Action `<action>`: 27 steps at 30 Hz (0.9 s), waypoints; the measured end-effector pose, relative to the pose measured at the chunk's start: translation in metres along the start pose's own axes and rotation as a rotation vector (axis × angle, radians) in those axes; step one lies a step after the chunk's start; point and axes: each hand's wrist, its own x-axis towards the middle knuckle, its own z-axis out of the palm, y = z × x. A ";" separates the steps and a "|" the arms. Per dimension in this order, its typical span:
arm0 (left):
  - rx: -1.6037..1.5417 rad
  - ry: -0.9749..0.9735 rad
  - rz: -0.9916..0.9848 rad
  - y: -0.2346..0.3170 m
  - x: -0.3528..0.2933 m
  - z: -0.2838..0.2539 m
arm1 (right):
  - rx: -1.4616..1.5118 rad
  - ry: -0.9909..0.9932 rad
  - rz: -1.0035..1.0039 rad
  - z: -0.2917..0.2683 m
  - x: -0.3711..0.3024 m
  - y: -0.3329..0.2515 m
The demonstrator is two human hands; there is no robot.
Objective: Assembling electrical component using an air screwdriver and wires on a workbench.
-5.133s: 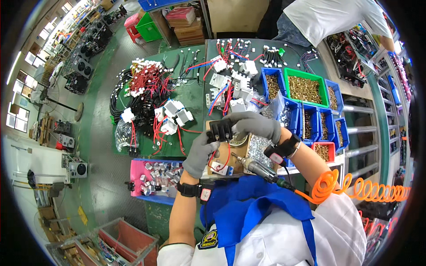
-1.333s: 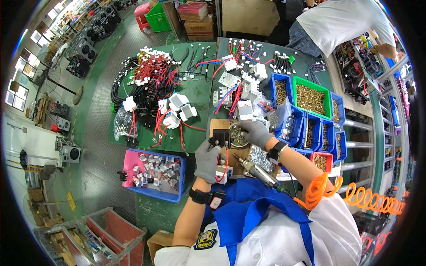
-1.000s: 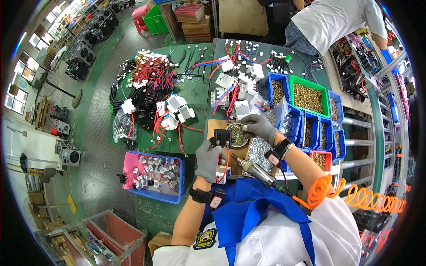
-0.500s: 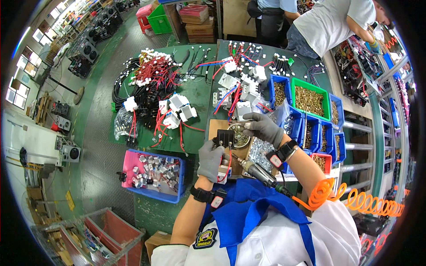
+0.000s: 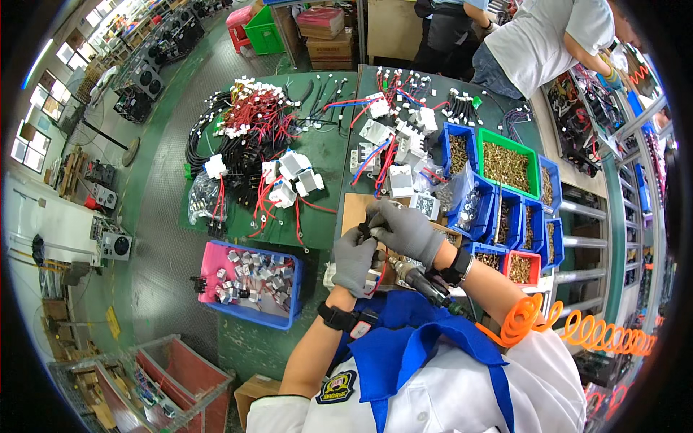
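Note:
In front of my chest, my left hand (image 5: 352, 261), in a grey glove, grips a small black block (image 5: 365, 230) that looks like a terminal block. The fingers of my right hand (image 5: 406, 232), gloved too, are pinched together at the block's upper side and cover most of it. Whatever sits between those fingertips is hidden. A red wire (image 5: 380, 274) hangs below the block beside my left hand. Under my right wrist lies a power screwdriver (image 5: 422, 283), its orange coiled hose (image 5: 523, 317) running off to the right.
Blue screw bins (image 5: 476, 216), a green bin (image 5: 510, 164) and a red bin (image 5: 522, 268) stand right. White breakers (image 5: 294, 166) and black wire bundles (image 5: 249, 166) cover the green table. A blue crate (image 5: 289, 310) of small parts sits left. A co-worker (image 5: 534, 43) stands far right.
My right hand has moved left and down from the screw dish to the black block, which it now touches. My left hand has shifted slightly right, still holding the block.

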 end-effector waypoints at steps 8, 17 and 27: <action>-0.026 -0.027 -0.017 0.004 -0.005 0.005 | -0.314 0.045 -0.037 0.002 0.000 -0.007; -0.016 -0.059 -0.004 -0.008 -0.002 0.002 | -0.509 -0.075 -0.024 0.004 -0.004 -0.015; 0.028 -0.003 -0.032 -0.002 -0.006 0.006 | -0.279 0.054 -0.037 0.004 0.003 0.001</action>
